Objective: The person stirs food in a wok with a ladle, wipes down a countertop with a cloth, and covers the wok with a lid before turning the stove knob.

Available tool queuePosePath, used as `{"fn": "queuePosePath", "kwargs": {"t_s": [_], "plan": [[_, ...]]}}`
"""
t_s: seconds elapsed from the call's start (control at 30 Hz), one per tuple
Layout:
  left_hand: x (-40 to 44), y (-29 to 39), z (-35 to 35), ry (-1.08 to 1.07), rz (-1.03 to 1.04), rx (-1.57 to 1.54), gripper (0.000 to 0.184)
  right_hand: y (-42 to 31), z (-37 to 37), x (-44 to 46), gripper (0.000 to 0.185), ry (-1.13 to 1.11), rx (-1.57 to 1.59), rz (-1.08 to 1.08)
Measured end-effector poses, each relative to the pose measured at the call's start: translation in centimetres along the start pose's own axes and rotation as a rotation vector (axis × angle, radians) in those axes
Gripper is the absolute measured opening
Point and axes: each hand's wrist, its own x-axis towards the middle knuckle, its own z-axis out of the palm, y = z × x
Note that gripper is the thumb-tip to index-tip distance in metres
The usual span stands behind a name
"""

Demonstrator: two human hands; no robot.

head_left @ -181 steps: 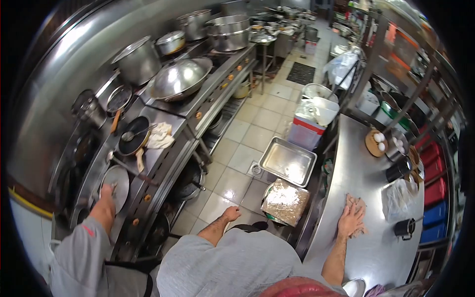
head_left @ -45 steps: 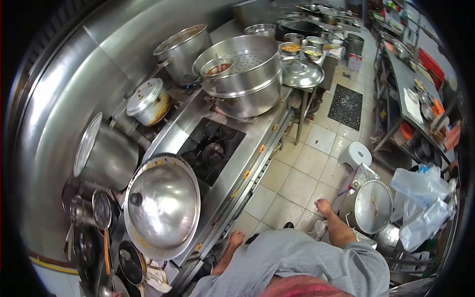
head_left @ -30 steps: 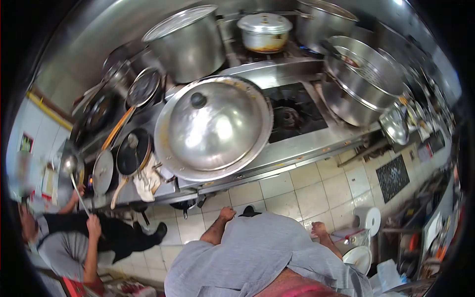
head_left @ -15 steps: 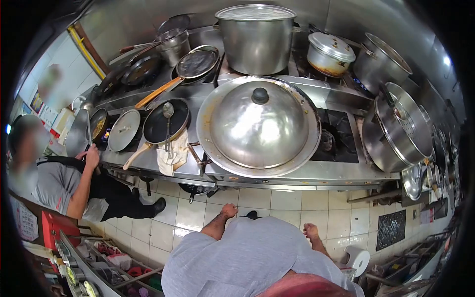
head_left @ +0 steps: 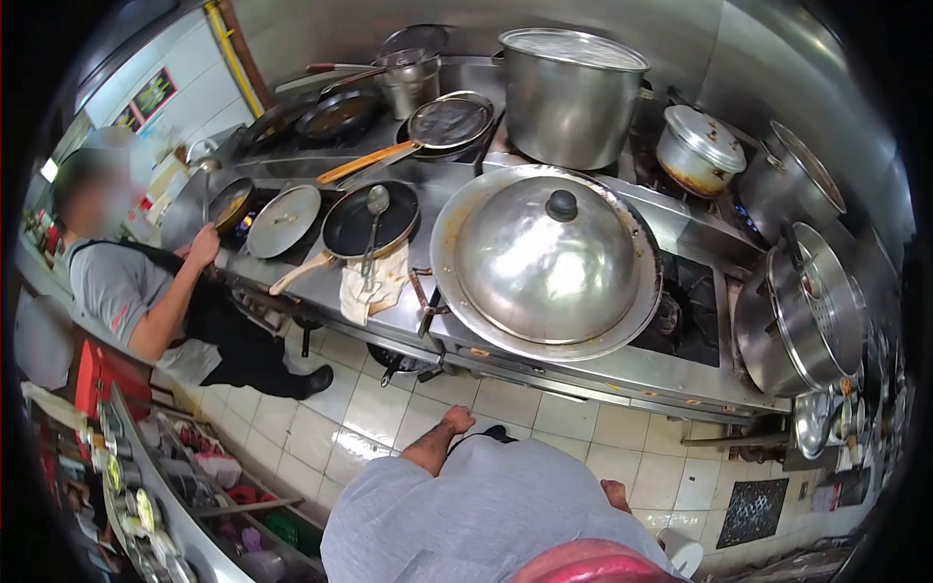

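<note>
My left hand hangs in front of my body over the floor, its fingers curled into a loose fist with nothing visible in it. My right hand hangs low on the other side; its fingers are too small and partly hidden to make out. Neither hand touches the stove. Ahead of me, a large wok with a domed metal lid sits on the stove. Left of it, a black frying pan holds a perforated spoon, its handle crossing the rim above a cloth.
A co-worker stands at the left by a pan. A tall stockpot, a lidded pot and steamer pots stand behind and right. Shelves with containers run at lower left. A floor drain mat lies right.
My view has turned left and tilted, so the stove slants and its pots appear farther right. More of the co-worker shows. My hands stay low, the right one now less visible.
</note>
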Motion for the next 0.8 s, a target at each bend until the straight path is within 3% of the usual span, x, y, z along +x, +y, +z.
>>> {"fn": "queuePosePath", "kwargs": {"t_s": [0.13, 0.33, 0.53, 0.7, 0.8], "plan": [[-1.9, 1.2, 1.0, -0.039, -0.082, -0.051, 0.045, -1.2, -1.1, 0.7, 0.029, 0.151, 0.251, 0.287], [-5.7, 0.1, 1.7, 0.069, -0.175, 0.021, 0.045, -1.4, -0.7, 2.3, 0.033, 0.084, 0.219, 0.232], [-8.0, -1.8, 0.0, -0.035, -0.133, 0.192, 0.045, 0.2, 1.1, 2.3, 0.029, 0.036, 0.238, 0.257], [-4.9, -3.2, -2.2, -0.033, -0.096, 0.2, 0.045, 0.5, 0.9, 0.7, 0.027, 0.088, 0.213, 0.287], [-1.5, -3.8, -1.5, 0.079, -0.036, 0.121, 0.046, 1.4, 0.8, 0.4, 0.029, 0.142, 0.249, 0.319]]}}
